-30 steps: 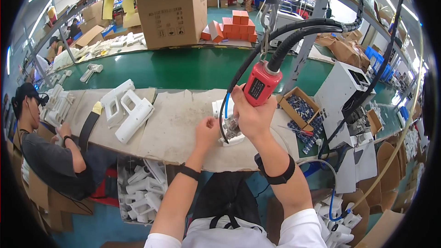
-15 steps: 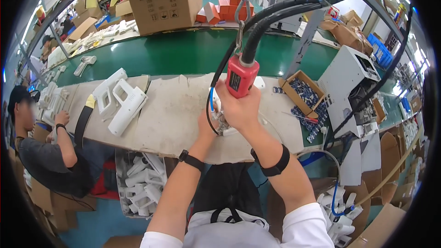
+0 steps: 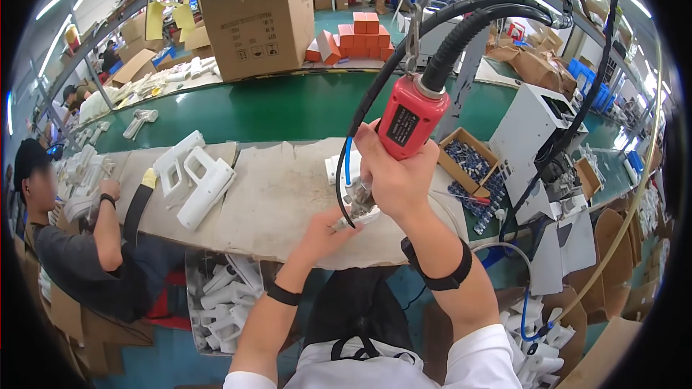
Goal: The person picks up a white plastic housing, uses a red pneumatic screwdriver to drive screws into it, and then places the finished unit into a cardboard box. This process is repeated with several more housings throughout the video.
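My right hand (image 3: 400, 180) is wrapped round a red electric screwdriver (image 3: 409, 119), which hangs from a metal hook with thick black hoses at its top. The tool slants, its metal nose (image 3: 360, 198) pointing down toward my left hand. My left hand (image 3: 323, 234) is closed at the tip of that nose; what its fingers pinch is too small to make out. Beyond the nose, a white plastic part (image 3: 334, 169) lies on the cardboard-covered bench (image 3: 267, 187), partly hidden by the tool and hand. A thin blue tube runs down beside the nose.
White handle-shaped housings (image 3: 205, 187) lie to the left. At the right are a box of small dark blue parts (image 3: 468, 158) and a white machine (image 3: 537, 126). A co-worker (image 3: 72, 238) sits at far left. Bins of white housings (image 3: 223, 295) stand below the bench.
My right hand and the screwdriver have moved right, with the tool tilting more. My left hand has come nearer to me and slightly left. The view has shifted a little.
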`<action>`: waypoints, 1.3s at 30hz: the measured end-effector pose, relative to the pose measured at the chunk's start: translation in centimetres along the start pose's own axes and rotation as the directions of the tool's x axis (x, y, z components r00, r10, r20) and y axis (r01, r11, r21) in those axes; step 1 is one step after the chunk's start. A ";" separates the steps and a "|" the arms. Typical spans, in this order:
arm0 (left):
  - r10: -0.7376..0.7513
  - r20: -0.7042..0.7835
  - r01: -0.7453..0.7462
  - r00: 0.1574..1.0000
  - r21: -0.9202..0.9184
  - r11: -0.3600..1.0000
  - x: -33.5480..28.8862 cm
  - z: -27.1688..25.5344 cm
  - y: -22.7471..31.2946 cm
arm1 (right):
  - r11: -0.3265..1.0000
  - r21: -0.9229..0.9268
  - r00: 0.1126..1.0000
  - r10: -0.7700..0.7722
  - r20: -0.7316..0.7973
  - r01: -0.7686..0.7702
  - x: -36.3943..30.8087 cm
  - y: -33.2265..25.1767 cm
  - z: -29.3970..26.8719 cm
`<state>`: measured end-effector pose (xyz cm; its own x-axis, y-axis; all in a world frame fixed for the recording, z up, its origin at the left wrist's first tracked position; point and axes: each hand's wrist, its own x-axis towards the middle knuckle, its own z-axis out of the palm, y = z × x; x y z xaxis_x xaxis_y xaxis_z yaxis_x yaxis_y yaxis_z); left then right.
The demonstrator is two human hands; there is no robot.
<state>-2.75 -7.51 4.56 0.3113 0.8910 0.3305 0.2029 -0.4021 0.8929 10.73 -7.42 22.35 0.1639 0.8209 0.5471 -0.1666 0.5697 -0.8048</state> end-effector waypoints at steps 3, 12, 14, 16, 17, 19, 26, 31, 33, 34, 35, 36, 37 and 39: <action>0.026 -0.021 -0.025 0.999 0.059 0.998 0.1 -0.2 0.1 | 1.000 0.009 1.000 0.013 0.004 -0.013 0.0 -0.1 0.1; -0.015 -0.124 0.038 0.992 0.184 0.982 -0.5 -0.5 -1.2 | 0.998 0.042 0.999 -0.045 -0.012 0.046 -0.3 -1.3 -0.1; 0.014 -0.115 0.005 0.993 0.167 0.986 -0.7 -0.6 -1.9 | 0.996 0.067 0.998 -0.063 -0.020 0.064 -0.5 -1.7 0.1; 0.011 -0.079 0.008 0.997 0.236 0.972 -0.4 -0.4 -0.4 | 0.996 0.058 0.998 -0.066 -0.006 0.066 -0.5 -2.0 0.0; 0.010 -0.079 0.009 0.997 0.236 0.972 -0.4 -0.3 -0.5 | 0.996 0.058 0.998 -0.065 -0.006 0.066 -0.6 -2.0 0.0; 0.093 -0.128 -0.068 0.987 0.192 0.979 -0.4 -0.1 -0.5 | 0.993 0.061 0.994 -0.106 -0.001 0.106 -0.7 -2.2 0.1; 0.213 -0.236 -0.152 0.948 0.251 0.956 0.2 0.3 1.7 | 0.988 0.088 0.991 -0.130 0.023 0.128 -0.8 -2.9 0.0; 0.170 -0.320 -0.097 0.932 0.233 0.968 0.3 0.4 2.3 | 0.978 0.120 0.984 -0.176 0.022 0.172 -0.8 -3.3 0.3; 0.191 -0.307 -0.118 0.932 0.242 0.963 0.6 0.4 1.7 | 0.978 0.124 0.985 -0.172 0.016 0.168 -0.9 -3.4 0.3; 0.213 -0.298 -0.138 0.931 0.252 0.958 0.6 0.4 1.5 | 0.978 0.129 0.986 -0.168 0.012 0.165 -0.9 -3.4 0.3; 0.213 -0.297 -0.139 0.931 0.252 0.958 0.6 0.3 1.5 | 0.978 0.128 0.986 -0.168 0.011 0.166 -0.9 -3.5 0.3; 0.207 -0.291 -0.133 0.934 0.255 0.958 0.6 0.3 1.4 | 0.979 0.120 0.986 -0.168 0.014 0.165 -0.9 -3.5 0.3; 0.202 -0.286 -0.127 0.937 0.258 0.958 0.5 0.3 1.4 | 0.980 0.112 0.986 -0.167 0.017 0.164 -0.9 -3.5 0.3; 0.187 -0.292 -0.117 0.938 0.242 0.963 0.0 0.2 0.4 | 0.982 0.115 0.988 -0.154 0.025 0.150 -1.1 -3.5 0.4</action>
<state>-2.48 -7.71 4.90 0.0585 0.8221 0.5663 0.3836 -0.5422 0.7476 10.78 -10.28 24.64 0.1629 0.7242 0.6701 -0.2506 0.6873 -0.6818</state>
